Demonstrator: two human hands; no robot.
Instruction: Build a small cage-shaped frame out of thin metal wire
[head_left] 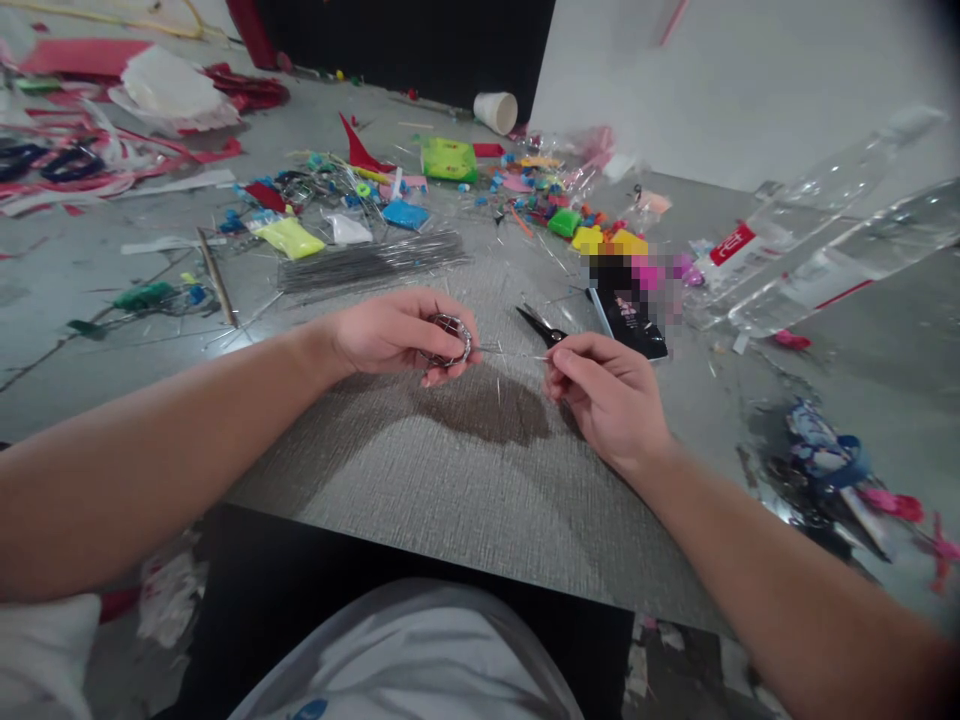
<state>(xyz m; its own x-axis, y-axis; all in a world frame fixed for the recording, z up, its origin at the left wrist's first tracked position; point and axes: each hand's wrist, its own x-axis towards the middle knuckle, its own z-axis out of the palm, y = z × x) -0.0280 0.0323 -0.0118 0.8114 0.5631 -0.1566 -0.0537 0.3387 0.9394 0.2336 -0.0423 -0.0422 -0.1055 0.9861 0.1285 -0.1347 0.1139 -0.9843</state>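
My left hand (pixel 390 332) grips a small coil of thin silver wire (pixel 450 340) between thumb and fingers, just above the grey textured board (pixel 480 470). A straight end of that wire (pixel 514 353) runs right to my right hand (pixel 607 395), which pinches it between thumb and forefinger. Black scissors (pixel 541 325) lie on the board just behind my right hand. Both forearms reach in from the lower corners.
A bundle of straight wires (pixel 367 265) lies behind my left hand. Coloured clay packets and beads (pixel 540 200) litter the far side, with a paper cup (pixel 496 110). Two clear plastic bottles (pixel 832 245) lie at right, beside a dark phone (pixel 634 320). Red scraps (pixel 112 150) lie at left.
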